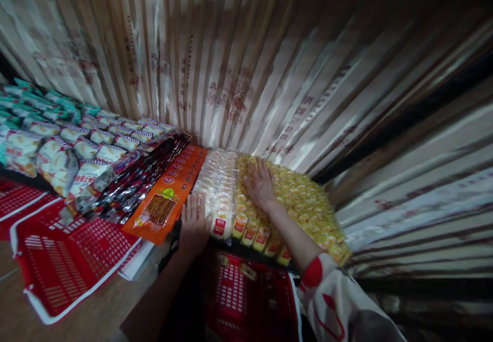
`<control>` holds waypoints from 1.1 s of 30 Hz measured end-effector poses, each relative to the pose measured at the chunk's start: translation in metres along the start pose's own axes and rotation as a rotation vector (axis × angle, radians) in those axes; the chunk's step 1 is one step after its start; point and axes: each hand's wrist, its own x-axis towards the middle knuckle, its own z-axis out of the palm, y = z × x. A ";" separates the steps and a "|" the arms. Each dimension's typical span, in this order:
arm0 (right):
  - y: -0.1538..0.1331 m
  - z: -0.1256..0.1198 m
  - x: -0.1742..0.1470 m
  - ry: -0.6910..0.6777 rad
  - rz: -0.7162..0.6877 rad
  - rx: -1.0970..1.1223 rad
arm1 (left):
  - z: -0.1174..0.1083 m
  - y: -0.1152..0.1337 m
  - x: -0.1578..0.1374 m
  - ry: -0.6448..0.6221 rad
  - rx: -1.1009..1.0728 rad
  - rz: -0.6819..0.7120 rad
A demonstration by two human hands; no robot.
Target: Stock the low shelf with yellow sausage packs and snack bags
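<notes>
My left hand point(193, 225) lies with fingers stretched out at the front edge of the shelf. It touches the left side of the rows of white-wrapped packets point(216, 188), close to an orange snack packet point(166, 198) with brown sticks printed on it. Flat on top of the yellow-wrapped packets point(304, 198) rests my right hand point(261, 185), its fingers extended. Both sets of packets stand in tight rows side by side, with red labels on their front ends. Nothing is held in either hand.
Dark shiny packets point(142, 177), white snack bags point(92, 144) and green bags point(38, 103) fill the shelf leftward. Red plastic baskets point(65, 265) stand below on the floor, another basket point(246, 296) under my arms. A pleated printed curtain point(231, 75) hangs behind.
</notes>
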 end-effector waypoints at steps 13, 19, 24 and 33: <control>-0.083 0.067 -0.178 -0.055 -0.321 0.249 | 0.001 -0.016 -0.007 -0.015 -0.233 0.077; -0.083 0.074 -0.177 0.086 -0.326 0.226 | 0.007 -0.019 -0.008 0.011 -0.218 0.110; -0.085 0.081 -0.179 0.131 -0.319 0.194 | 0.006 -0.015 -0.006 -0.017 -0.142 0.099; -0.086 0.089 -0.176 0.148 -0.311 0.209 | 0.007 -0.012 -0.005 -0.029 -0.036 0.085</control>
